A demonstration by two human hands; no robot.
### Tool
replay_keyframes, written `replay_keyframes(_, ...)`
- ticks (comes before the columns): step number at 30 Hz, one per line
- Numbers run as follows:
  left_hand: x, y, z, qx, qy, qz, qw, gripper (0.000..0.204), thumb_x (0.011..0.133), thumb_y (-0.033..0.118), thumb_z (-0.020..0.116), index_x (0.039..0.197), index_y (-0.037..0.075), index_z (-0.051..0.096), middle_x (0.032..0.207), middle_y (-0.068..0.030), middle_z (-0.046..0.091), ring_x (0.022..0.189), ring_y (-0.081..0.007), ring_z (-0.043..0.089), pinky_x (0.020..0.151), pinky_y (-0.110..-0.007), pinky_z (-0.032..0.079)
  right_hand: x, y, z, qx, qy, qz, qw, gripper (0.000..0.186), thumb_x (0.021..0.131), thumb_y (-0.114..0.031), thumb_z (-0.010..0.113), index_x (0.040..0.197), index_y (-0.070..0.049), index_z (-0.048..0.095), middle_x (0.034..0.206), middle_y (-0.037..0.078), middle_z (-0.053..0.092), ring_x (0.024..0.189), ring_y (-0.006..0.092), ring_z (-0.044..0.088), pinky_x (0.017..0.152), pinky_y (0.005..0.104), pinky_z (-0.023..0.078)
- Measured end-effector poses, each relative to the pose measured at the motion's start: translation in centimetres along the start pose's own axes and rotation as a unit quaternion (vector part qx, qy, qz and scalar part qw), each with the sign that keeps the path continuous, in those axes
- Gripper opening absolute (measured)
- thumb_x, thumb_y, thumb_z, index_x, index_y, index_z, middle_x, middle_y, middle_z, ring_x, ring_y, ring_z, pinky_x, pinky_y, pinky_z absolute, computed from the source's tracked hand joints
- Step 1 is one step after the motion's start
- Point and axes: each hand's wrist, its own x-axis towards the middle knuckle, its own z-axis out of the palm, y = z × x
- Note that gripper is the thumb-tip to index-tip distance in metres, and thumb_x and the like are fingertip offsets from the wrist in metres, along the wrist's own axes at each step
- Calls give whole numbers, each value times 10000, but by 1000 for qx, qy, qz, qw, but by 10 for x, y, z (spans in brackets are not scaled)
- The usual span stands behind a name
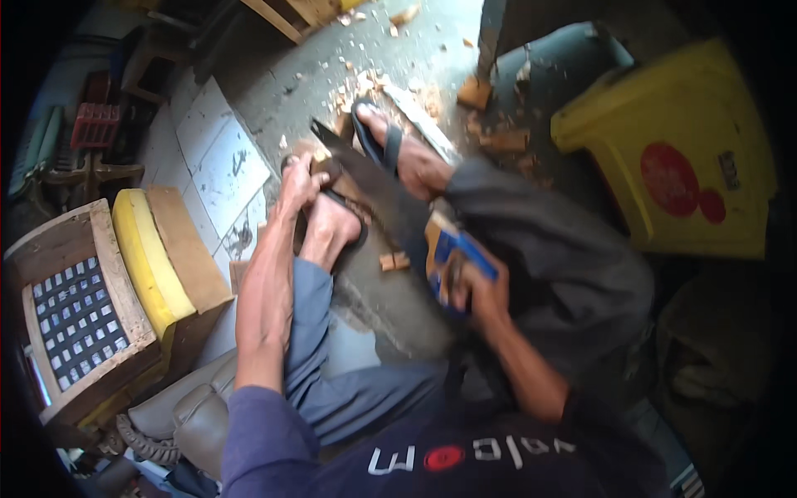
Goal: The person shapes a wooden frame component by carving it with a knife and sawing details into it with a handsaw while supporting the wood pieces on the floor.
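Note:
My right hand point(477, 286) is wrapped round the blue and yellow handle of a handsaw point(383, 189). The dark blade slants away up to the left, between my sandalled feet, and is smeared by motion. At its far part, my left hand point(302, 179) grips a small brown piece of wood point(325, 163) beside the blade, above my left foot. The fingers partly hide the wood, and where the teeth touch it I cannot tell. A small wood offcut point(394, 261) lies on the floor below the blade.
Wood chips and shavings point(432, 98) litter the floor ahead, with a pale strip of wood point(422, 120) among them. On the right stands a yellow plastic box-like thing point(672, 158). A wooden frame with woven straps point(104, 249) and yellow foam point(149, 253) are at the left.

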Motion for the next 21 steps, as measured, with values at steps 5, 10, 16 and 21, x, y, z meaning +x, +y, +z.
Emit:
replay_keyframes(5, -4, -13, 14, 35, 51, 7, 998, 482, 857, 221, 797, 1228, 12, 571, 1200, -367, 627, 1144, -509, 613, 1014, -516, 486, -55, -115, 9, -161, -39, -259, 952, 675, 762, -108, 612, 1420, 38, 578, 873, 60, 680, 601, 68, 556, 562, 216, 448)
replay_keyframes(10, -50, 17, 38, 187, 73, -46, 978, 613, 859, 338, 798, 1306, 15, 530, 1319, -240, 620, 1305, -404, 554, 1111, -688, 336, -64, -235, -40, -338, -33, -430, 837, 742, 751, -166, 624, 1461, 34, 537, 1039, 113, 715, 727, 113, 635, 665, 253, 511)
replay_keyframes(16, -47, 49, 22, 24, -3, -21, 999, 461, 904, 473, 668, 1057, 38, 667, 1016, -176, 685, 1221, -403, 579, 1121, -750, 240, 35, -187, -114, -635, -24, -410, 654, 589, 870, -105, 699, 1446, -69, 580, 1087, 175, 738, 931, 280, 722, 834, 390, 545)
replay_keyframes(21, 19, 15, 30, -79, 83, -108, 988, 465, 919, 389, 636, 1184, 7, 640, 1144, -267, 709, 1065, -413, 688, 1014, -443, 498, 24, -128, -106, -725, -31, -229, 649, 542, 902, -151, 709, 1423, -68, 586, 1090, 221, 727, 985, 330, 724, 875, 426, 541)
